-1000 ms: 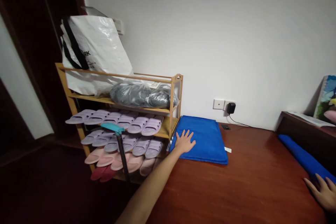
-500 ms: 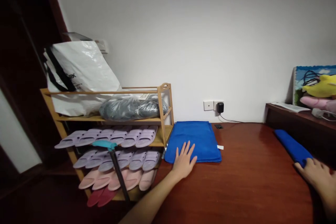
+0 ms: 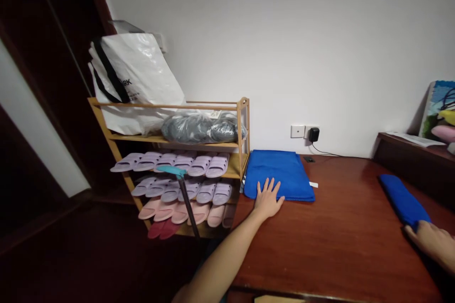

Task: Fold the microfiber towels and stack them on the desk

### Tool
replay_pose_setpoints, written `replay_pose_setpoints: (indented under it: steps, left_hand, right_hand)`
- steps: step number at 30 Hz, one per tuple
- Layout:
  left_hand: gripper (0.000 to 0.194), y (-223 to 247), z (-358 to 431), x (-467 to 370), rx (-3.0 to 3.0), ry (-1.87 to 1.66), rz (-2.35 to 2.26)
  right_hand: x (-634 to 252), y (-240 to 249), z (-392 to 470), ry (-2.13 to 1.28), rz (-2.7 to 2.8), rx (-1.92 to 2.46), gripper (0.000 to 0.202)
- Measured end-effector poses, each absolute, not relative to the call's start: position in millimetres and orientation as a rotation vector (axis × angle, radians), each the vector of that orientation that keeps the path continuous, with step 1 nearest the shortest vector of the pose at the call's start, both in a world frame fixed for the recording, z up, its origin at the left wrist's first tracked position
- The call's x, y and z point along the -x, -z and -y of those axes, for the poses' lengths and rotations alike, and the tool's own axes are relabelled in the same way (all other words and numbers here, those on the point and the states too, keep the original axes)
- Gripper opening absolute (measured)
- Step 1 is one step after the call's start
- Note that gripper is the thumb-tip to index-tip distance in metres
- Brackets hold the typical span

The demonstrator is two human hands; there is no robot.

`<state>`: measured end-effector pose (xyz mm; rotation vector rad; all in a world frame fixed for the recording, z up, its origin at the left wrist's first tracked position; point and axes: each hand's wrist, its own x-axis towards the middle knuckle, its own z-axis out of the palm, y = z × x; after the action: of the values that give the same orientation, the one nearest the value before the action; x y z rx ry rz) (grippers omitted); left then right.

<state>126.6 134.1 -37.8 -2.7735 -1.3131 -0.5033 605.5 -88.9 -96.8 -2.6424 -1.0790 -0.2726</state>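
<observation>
On the wooden table point(image 3: 337, 227), a flat blue folded cloth point(image 3: 275, 165) lies beside the shoe rack, with white tags showing at its sides. My left hand point(image 3: 269, 201) rests on its near edge, fingers spread and palm down. At the right, a narrower folded blue cloth point(image 3: 403, 199) lies lengthwise on the table. Its near end is in my right hand point(image 3: 432, 241), thumb on the left side and fingers curled over; part of this grip is hidden and the hand runs to the frame edge.
A wooden rack point(image 3: 245, 128) holds rows of slippers point(image 3: 216, 165), a white bag point(image 3: 142, 71) and a plastic-wrapped bundle point(image 3: 202, 128). A teal-topped dark handle point(image 3: 172, 171) stands before it. A black plug point(image 3: 313, 134) sits in the wall socket. A raised shelf point(image 3: 394, 147) borders the right.
The view has swung left and down, so everything appears farther right and higher. My left hand stays on the wide cloth. My right hand remains at the narrow cloth's near end, fingers less spread.
</observation>
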Motion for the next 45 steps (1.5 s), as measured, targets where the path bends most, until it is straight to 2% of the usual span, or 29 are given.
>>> replay_pose_setpoints:
  steps: [4,8,13,18,21,27,31,34,40,45]
  left_hand:
    - [0.058,37,-132,-127,2.775,0.545,1.312]
    - [0.055,32,-121,-126,2.771,0.608,1.27]
    - [0.048,21,-102,-124,2.793,0.711,1.019]
    - [0.042,13,-95,-121,2.84,0.758,0.928]
    - [0.037,9,-91,-122,2.887,0.847,0.846]
    - [0.043,-6,-65,-126,3.108,0.986,0.517]
    - [0.07,-8,-32,-123,3.417,0.531,0.22]
    - [0.089,0,-7,-117,3.453,0.243,0.255]
    - [0.076,10,12,-79,3.376,0.281,0.423]
    - [0.076,-1,4,-22,3.456,0.342,0.595]
  right_hand:
    - [-529,74,96,0.27,1.223,2.777,0.032]
    - [-462,42,93,0.108,1.366,2.637,0.039]
    - [-364,6,93,0.255,1.439,2.492,0.049]
    - [-286,-1,111,-0.354,1.947,2.157,0.07]
    - [-289,-6,111,-0.461,1.997,1.852,0.061]
    - [-317,34,81,-0.066,2.011,1.988,0.06]
    - [-314,64,76,0.106,2.007,2.034,0.059]
    - [-314,62,80,0.195,1.983,1.986,0.056]
    - [-319,47,94,0.202,2.089,1.757,0.041]
    - [-327,46,105,0.351,2.165,1.738,0.04]
